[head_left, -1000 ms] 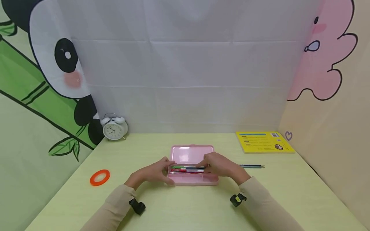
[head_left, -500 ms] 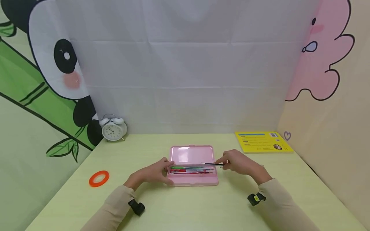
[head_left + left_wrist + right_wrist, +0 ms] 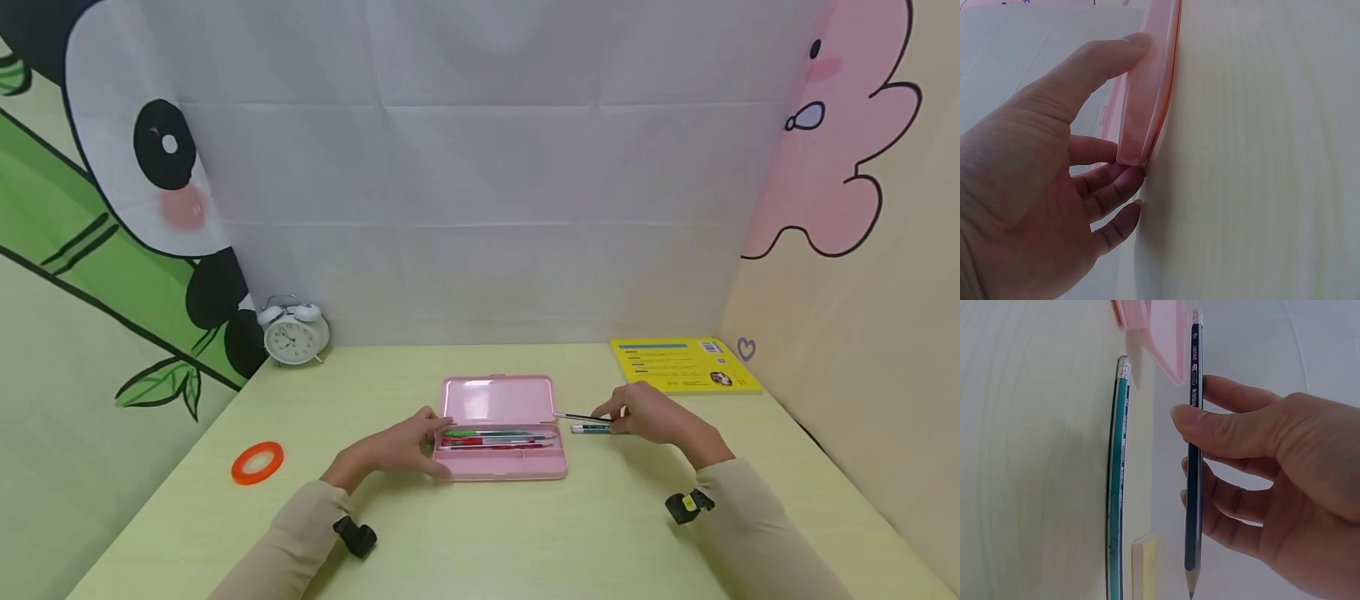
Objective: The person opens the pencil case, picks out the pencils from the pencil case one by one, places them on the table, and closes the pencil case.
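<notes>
An open pink pencil case point(image 3: 498, 469) lies in the middle of the table, its lid tipped back. Several pens and pencils point(image 3: 491, 443), green, red and grey, lie inside it. My left hand point(image 3: 397, 447) grips the case's left end; in the left wrist view the thumb point(image 3: 1138, 40) is on one side wall and the fingers bend round the corner. Right of the case, my right hand point(image 3: 660, 418) pinches a dark pencil point(image 3: 1194, 481) between thumb and fingers, eraser end toward the case. Beneath it a green pencil point(image 3: 1117, 475) rests on the table.
A yellow book point(image 3: 682, 367) lies at the back right. At the back left stands a white alarm clock point(image 3: 295, 337). An orange tape ring point(image 3: 257, 463) lies on the left side of the table. A pale cloth wall point(image 3: 480, 250) rises behind the table.
My right hand has come out of the pencil case with the dark pencil and moved right, over the green pencil. The left hand has stayed on the case's left end.
</notes>
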### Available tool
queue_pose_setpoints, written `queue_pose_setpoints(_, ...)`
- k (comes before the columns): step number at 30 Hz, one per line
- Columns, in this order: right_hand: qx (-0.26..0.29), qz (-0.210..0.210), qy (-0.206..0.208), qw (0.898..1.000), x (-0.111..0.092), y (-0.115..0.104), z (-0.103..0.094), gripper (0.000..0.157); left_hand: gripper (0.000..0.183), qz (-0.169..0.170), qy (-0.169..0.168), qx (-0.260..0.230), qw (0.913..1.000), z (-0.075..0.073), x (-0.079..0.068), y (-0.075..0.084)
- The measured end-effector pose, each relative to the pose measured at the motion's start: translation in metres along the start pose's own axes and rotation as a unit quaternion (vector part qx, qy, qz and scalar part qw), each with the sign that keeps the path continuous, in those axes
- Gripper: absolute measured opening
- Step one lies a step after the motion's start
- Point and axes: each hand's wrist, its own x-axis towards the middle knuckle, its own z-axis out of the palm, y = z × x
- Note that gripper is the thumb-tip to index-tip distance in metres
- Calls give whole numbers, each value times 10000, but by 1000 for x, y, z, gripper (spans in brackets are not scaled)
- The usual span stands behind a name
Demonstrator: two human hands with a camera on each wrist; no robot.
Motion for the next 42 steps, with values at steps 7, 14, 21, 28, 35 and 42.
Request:
queue_pose_setpoints(7,-12,-37,-32,10000,1,8,2,28,99,-54,12,-77,10000,0,0,0)
queue_pose_setpoints(14,-130,-25,43,9999,0,14,-1,28,99,-52,9,-111,9999,0,-1,0)
queue_pose_setpoints(21,-1,55,33,10000,-3,16,-6,29,100,-60,18,-114,9999,0,0,-1)
queue_pose_setpoints(28,13,217,-24,9998,-7,17,-12,30,100,-69,28,-120,9999,0,0,-1)
queue_pose_setpoints(35,17,310,-225,9993,-9,18,-15,27,100,-50,16,-74,10000,0,-1,-1)
queue_pose_setpoints(42,237,574,-395,9973,-9,17,-12,25,99,-42,15,5,10000,0,1,-4)
